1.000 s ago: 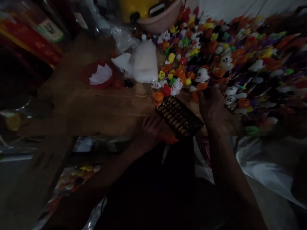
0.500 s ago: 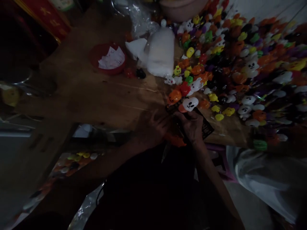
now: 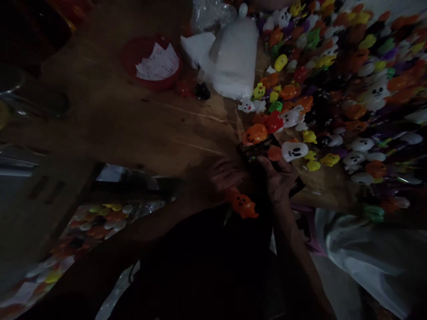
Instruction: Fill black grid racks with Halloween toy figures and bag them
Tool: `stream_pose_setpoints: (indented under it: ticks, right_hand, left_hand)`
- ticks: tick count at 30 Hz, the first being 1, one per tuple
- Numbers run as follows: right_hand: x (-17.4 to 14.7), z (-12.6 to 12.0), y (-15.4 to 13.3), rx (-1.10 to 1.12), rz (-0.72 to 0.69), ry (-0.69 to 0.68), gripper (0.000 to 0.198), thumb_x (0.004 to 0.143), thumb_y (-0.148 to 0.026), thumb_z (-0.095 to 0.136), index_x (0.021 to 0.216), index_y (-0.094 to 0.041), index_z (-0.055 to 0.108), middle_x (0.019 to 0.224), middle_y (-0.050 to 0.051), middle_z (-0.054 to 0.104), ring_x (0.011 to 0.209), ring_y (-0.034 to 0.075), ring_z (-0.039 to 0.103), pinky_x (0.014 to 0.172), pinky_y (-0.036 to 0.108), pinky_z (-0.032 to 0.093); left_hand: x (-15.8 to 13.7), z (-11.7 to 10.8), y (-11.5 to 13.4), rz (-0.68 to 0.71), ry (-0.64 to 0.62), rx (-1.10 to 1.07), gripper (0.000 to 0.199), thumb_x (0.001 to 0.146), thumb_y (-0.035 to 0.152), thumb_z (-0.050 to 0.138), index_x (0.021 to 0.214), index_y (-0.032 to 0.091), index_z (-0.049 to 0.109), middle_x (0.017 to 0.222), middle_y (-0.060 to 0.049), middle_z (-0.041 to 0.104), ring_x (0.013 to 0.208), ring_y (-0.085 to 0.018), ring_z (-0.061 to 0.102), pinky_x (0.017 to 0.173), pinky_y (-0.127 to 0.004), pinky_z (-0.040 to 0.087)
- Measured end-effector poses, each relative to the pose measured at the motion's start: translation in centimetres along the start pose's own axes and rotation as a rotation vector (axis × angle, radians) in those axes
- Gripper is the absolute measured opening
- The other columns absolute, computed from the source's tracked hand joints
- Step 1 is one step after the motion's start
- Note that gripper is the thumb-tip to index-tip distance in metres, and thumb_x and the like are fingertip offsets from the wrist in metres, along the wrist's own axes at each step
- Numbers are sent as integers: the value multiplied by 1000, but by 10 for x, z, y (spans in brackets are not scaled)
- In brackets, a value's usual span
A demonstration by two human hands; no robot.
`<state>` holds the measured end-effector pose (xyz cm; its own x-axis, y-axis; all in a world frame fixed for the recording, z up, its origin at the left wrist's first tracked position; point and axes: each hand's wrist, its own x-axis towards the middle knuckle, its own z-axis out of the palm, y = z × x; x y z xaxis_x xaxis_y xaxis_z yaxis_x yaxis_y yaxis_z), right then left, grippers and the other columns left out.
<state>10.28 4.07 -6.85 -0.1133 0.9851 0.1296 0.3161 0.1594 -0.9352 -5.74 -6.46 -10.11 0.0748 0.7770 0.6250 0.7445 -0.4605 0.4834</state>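
My right hand (image 3: 280, 178) is closed, with a white ghost toy (image 3: 295, 151) and its small orange part (image 3: 274, 154) showing above the fingers. Left of it, my left hand (image 3: 227, 174) has its fingers curled. An orange toy figure with a dark face (image 3: 245, 206) sticks out from under that hand, close to my body. Shadow hides the exact grip. Beneath and behind the hands lies a dark printed card (image 3: 296, 186). Just beyond are an orange pumpkin toy (image 3: 256, 133) and a red toy (image 3: 274, 122).
Many small Halloween toys (image 3: 353, 111) cover the right of the wooden table (image 3: 133, 138). A red bowl (image 3: 128, 62) holding paper slips and a white plastic-wrapped bundle (image 3: 236, 62) stand at the back. More toys (image 3: 100, 222) lie below the table's edge at left.
The ghost toy in my right hand has tilted over to the right. The orange figure by my left hand now shows its face. The whole view has shifted slightly.
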Motion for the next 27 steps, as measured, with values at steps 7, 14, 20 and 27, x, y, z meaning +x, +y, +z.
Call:
stream_pose_setpoints:
  ticks: [7, 14, 20, 27]
  right_hand:
    - [3, 9, -4, 42, -2, -68, 33, 70, -49, 86, 75, -19, 76, 80, 3, 77, 79, 23, 70, 78, 36, 57]
    - [-11, 0, -16, 44, -201, -40, 23, 87, -46, 73, 88, -23, 77, 87, 3, 78, 81, 21, 72, 78, 34, 59]
    - [-6, -8, -19, -40, -247, -81, 31, 91, -52, 68, 93, -24, 79, 95, 5, 81, 89, 23, 74, 84, 34, 61]
    - [-8, -6, 3, 35, -32, 42, 25, 73, -44, 84, 77, -20, 78, 83, 5, 80, 79, 25, 74, 78, 38, 61]
  left_hand:
    - [-1, 0, 0, -49, 14, -54, 28, 106, 21, 50, 123, 17, 71, 117, -8, 79, 122, -22, 71, 112, -43, 55]
    - [-3, 8, 10, -337, 111, -262, 39, 110, 28, 45, 146, 22, 59, 143, -8, 69, 132, -20, 67, 113, -34, 57]
    - [13, 32, 11, -288, 144, -262, 42, 109, 26, 38, 146, 24, 58, 136, -9, 73, 122, -22, 72, 106, -34, 60]
    - [9, -4, 8, -8, -189, 35, 44, 104, 28, 45, 141, 9, 62, 141, -17, 69, 139, -28, 61, 118, -46, 47]
